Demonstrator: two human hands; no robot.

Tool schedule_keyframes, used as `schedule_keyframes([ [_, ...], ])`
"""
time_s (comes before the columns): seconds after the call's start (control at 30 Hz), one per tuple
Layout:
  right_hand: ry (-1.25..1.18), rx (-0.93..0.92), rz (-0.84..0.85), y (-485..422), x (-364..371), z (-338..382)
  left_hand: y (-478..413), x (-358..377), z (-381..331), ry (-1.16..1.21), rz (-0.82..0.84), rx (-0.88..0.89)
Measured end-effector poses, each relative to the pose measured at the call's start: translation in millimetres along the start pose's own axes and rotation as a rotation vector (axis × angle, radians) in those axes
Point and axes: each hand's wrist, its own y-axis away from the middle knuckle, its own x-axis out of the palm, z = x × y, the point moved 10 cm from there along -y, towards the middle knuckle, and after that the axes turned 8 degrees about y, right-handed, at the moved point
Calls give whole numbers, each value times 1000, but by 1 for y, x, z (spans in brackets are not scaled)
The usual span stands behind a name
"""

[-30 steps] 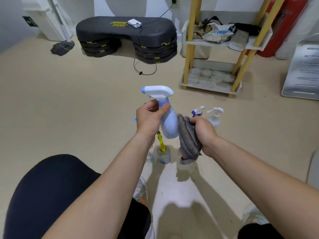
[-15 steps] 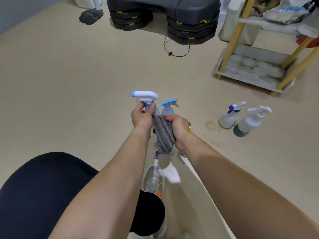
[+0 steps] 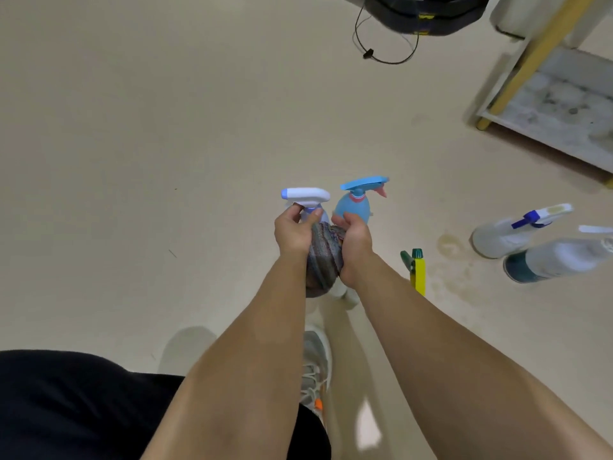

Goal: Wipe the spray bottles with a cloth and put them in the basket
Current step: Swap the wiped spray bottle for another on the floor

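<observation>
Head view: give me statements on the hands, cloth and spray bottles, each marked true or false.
1. The left hand grips the white-headed pale spray bottle under its trigger head. True.
2. The right hand holds the grey striped cloth round that bottle. True.
3. The yellow spray bottle with green trigger sits in a basket. False: it is on the beige floor; no basket shows.
4. Left of the hands stand two bottles. False: the two whitish spray bottles are right of them, on the floor.

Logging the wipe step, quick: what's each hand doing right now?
Left hand: grips the white-topped spray bottle at its neck.
Right hand: grips the cloth against that bottle.
</observation>
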Motion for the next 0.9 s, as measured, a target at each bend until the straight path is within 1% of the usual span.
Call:
schedule_keyframes([
  [0.1, 45, -13, 12, -19, 1, -5, -5, 2, 18, 89, 24, -48],
  [0.17, 84, -10, 2, -25, -2, -8, -5, 1, 28, 92, 50, -57],
  [0.27, 130, -14, -9, -28, -6, -11, -7, -5, 38, 55, 64, -51],
  [0.37, 183, -39, -1, -22, -5, -9, -2, -6, 33, 10, 85, -37],
  [0.43, 231, -62, -26, -12, -7, -6, 4, -8, 34, -38, 99, -70],
  [0.53, 313, -108, -56, 5, -16, 4, 16, -20, 40, -159, 75, -133],
  [0.63, 365, -171, -16, 28, -23, 15, 41, -29, 22, -213, 72, -127],
  [0.73, 408, -276, 36, 60, -28, 32, 72, -42, -16, -214, -22, -63],
  [0.77, 385, -305, 47, 72, -32, 37, 84, -41, -30, -202, -24, -37],
  [0.8, 344, -335, 59, 83, -35, 43, 97, -35, -45, -183, 10, -12],
  [0.9, 293, -438, 74, 117, -49, 69, 143, 5, -80, -105, 226, 12],
])
